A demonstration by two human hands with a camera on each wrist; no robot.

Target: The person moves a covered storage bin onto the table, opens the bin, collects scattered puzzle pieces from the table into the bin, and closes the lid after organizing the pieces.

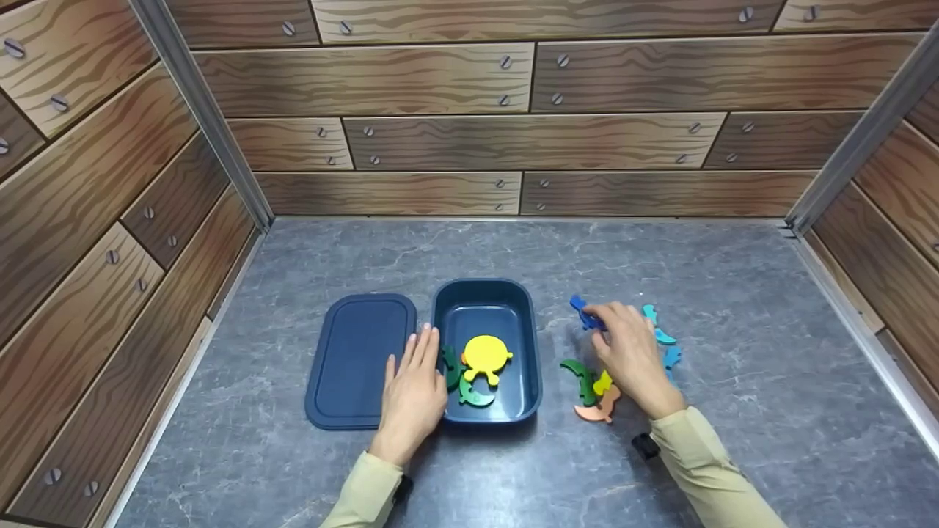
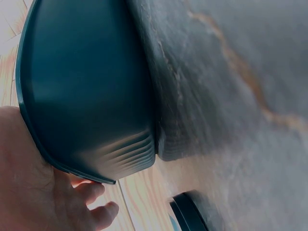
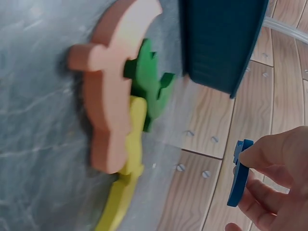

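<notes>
My right hand (image 1: pixel 629 356) pinches a flat blue toy figure (image 1: pixel 579 306) between thumb and fingers, above the table right of a dark blue plastic box (image 1: pixel 534 359). The right wrist view shows the same blue figure (image 3: pixel 238 180) held edge-on. Against the box's left rim rests my left hand (image 1: pixel 412 400), its fingers fairly straight. Inside the box lie a yellow round-bodied figure (image 1: pixel 486 353), a green curved figure (image 1: pixel 478 399) and a dark green one (image 1: pixel 450 374). A sliver of orange (image 1: pixel 463 358) shows beside the yellow figure, mostly hidden.
Left of the box lies its flat lid (image 1: pixel 359 359). Near my right hand, a green figure (image 1: pixel 585 383), a yellow one (image 1: pixel 602 383) and a peach one (image 1: pixel 607 407) lie close together. Beyond the hand are a turquoise figure (image 1: pixel 665 337) and a light blue one (image 1: pixel 672 357). Wood-patterned walls (image 1: pixel 433 143) enclose the table.
</notes>
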